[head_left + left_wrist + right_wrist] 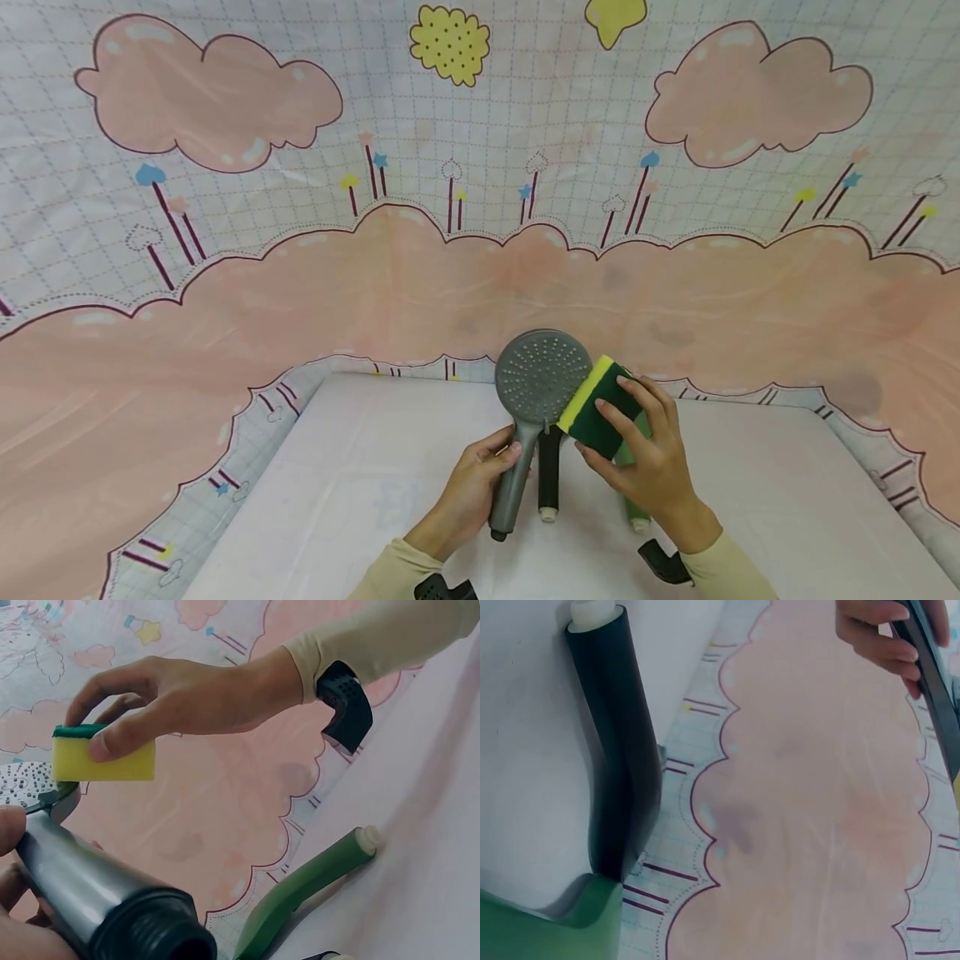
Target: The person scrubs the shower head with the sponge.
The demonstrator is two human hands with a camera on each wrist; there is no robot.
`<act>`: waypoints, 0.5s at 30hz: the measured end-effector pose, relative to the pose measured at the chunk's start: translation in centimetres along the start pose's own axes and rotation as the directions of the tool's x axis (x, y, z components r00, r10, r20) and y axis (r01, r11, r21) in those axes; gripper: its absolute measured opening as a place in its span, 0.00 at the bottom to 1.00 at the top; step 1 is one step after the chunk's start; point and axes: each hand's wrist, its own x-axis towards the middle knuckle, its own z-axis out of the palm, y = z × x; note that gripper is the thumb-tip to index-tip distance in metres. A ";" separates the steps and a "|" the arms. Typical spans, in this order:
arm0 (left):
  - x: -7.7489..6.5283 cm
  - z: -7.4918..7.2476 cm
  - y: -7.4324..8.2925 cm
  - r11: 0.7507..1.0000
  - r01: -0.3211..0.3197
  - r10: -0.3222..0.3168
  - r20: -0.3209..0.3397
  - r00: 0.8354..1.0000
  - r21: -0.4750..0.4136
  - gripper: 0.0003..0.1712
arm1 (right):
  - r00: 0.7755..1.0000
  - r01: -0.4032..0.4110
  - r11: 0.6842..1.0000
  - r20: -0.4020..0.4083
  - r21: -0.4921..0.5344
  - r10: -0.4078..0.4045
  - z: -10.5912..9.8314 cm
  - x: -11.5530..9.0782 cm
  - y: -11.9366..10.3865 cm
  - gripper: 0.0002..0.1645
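Observation:
My left hand (pixel 468 487) grips the handle of a grey shower head (pixel 542 375), held upright with its nozzle face toward the head camera. In my right hand (pixel 660 471) is a sponge (pixel 611 412), pinched between thumb and fingers, its green scouring side toward the palm. The yellow side meets the right rim of the shower head in the head view. From the left wrist, the sponge (pixel 105 759) overlaps the edge of the nozzle face, and the open threaded end of the handle (pixel 112 889) points at the camera.
Behind the hands, a black shower handle (pixel 549 479) and a green shower handle (pixel 637 500) lie on the white table (pixel 390 467). The green one is partly hidden by my right hand. A cloud-patterned cloth (pixel 420 292) hangs beyond the table's far edge.

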 end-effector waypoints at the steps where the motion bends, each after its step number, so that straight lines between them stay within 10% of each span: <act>1: 0.0 0.1 0.0 1.000 -0.005 0.005 0.001 1.000 -0.001 0.34 | 1.000 -0.001 1.000 -0.006 0.004 0.001 0.1 0.0 0.0 0.33; 15: 0.3 0.8 0.1 1.000 -0.023 0.023 0.001 1.000 -0.004 0.36 | 0.998 -0.033 0.999 0.046 0.024 0.032 1.0 -0.3 -1.5 0.32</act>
